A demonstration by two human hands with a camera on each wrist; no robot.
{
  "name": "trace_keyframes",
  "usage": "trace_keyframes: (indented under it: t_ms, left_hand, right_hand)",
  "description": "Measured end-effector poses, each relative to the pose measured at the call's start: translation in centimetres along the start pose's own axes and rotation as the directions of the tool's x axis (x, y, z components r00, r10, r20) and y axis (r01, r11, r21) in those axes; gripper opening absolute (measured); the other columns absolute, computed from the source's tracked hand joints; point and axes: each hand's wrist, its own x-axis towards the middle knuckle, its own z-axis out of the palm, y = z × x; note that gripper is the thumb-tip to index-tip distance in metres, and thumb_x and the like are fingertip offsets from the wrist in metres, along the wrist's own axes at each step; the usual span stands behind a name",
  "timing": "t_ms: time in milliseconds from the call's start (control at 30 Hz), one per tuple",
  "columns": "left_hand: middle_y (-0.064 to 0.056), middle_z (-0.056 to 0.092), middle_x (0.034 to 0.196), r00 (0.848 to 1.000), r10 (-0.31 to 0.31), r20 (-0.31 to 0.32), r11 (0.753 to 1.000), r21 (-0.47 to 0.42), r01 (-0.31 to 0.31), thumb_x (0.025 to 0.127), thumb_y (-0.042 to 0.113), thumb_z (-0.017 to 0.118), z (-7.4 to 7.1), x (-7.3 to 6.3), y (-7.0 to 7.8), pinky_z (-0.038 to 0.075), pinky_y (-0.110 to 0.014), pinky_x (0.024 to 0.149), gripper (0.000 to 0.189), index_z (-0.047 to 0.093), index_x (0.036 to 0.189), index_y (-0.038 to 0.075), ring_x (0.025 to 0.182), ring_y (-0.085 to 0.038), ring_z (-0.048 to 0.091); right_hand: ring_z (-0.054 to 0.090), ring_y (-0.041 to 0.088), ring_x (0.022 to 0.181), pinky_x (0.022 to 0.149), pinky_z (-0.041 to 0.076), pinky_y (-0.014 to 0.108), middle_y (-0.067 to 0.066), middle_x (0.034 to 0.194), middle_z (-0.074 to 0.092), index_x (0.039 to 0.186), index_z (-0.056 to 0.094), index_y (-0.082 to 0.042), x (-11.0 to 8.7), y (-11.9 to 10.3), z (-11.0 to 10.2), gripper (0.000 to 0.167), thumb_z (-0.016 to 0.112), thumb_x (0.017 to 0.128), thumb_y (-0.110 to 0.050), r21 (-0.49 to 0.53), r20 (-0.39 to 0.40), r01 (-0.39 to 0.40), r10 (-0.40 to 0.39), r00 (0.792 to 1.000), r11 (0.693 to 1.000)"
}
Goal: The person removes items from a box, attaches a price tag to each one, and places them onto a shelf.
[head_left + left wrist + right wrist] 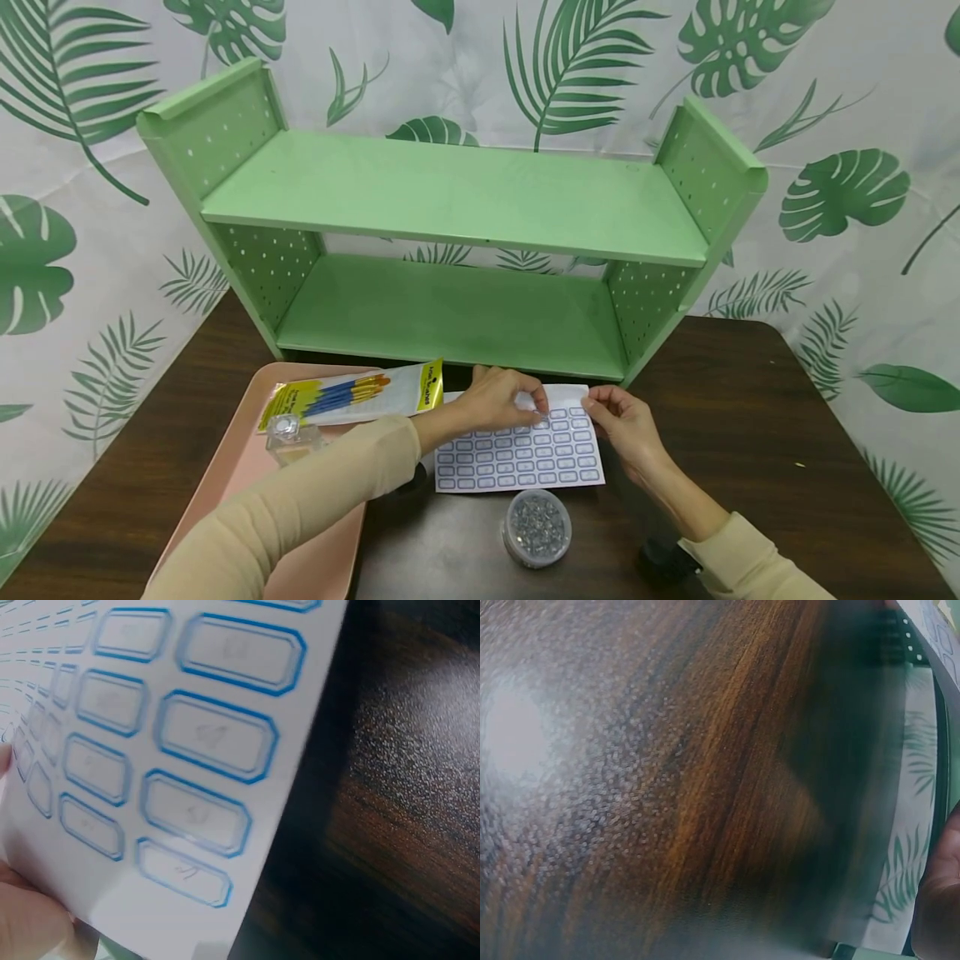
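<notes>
A white sheet of blue-bordered label stickers (517,458) is held up over the table in front of the shelf. My left hand (495,400) reaches across its upper edge, thumb and index finger pinched together at the top row of labels. At the upper right corner, my right hand (626,425) grips the sheet between thumb and fingers. Close up in the left wrist view, faint marks show inside several labels (214,735). Only a sliver of the sheet (934,634) and part of the right hand (939,900) enter the right wrist view.
A round clear tub of small silvery pieces (537,528) stands just below the sheet. Leftward, a pink tray (330,550) holds a pack of paint brushes (352,396) and a small glass bottle (291,440). Behind stands a green two-tier shelf (450,196) on the dark wooden table (750,467).
</notes>
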Motion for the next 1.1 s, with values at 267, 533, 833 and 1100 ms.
trace_keyframes:
  t_ms: [267,533,833,1100]
  left_hand:
    - [0.010,0.071,0.085,1.000,0.012,-0.020,1.000,0.005,-0.012,0.075,0.024,0.077,0.26,0.07,0.06,0.028,-0.041,0.089,0.009,0.068,0.074,0.025,0.072,-0.008,0.049]
    - [0.010,0.070,0.082,1.000,0.007,-0.013,1.000,0.014,-0.007,0.074,0.023,0.078,0.21,0.11,0.26,0.029,-0.040,0.088,0.011,0.067,0.072,0.024,0.073,-0.009,0.048]
    - [0.010,0.068,0.079,1.000,0.006,0.003,0.999,0.037,-0.006,0.075,0.024,0.077,0.08,0.15,0.35,0.030,-0.038,0.085,0.012,0.066,0.072,0.023,0.071,-0.009,0.047]
    - [0.011,0.065,0.077,0.999,0.013,0.041,0.999,0.029,-0.014,0.074,0.021,0.076,-0.10,0.35,0.20,0.030,-0.032,0.077,0.012,0.064,0.072,0.023,0.072,-0.010,0.048]
  right_hand:
    - [0.052,0.005,0.070,0.061,0.047,0.020,-0.005,0.077,0.054,0.103,0.053,0.003,-0.12,-0.04,0.12,0.016,0.056,0.094,-0.009,0.006,0.001,0.006,-0.006,1.000,1.000]
    - [0.052,0.005,0.070,0.061,0.047,0.020,-0.005,0.076,0.053,0.101,0.054,0.003,-0.21,-0.06,0.21,0.014,0.056,0.093,-0.009,0.015,-0.002,0.007,-0.007,1.000,1.000]
    - [0.053,0.005,0.070,0.062,0.048,0.021,-0.005,0.077,0.054,0.101,0.054,0.003,-0.27,-0.10,0.37,0.013,0.056,0.093,-0.008,0.027,0.005,0.003,-0.003,1.000,1.000]
    - [0.053,0.005,0.070,0.061,0.048,0.020,-0.004,0.076,0.054,0.101,0.054,0.003,-0.30,-0.18,0.48,0.013,0.056,0.093,-0.007,0.025,0.010,0.004,-0.004,1.000,1.000]
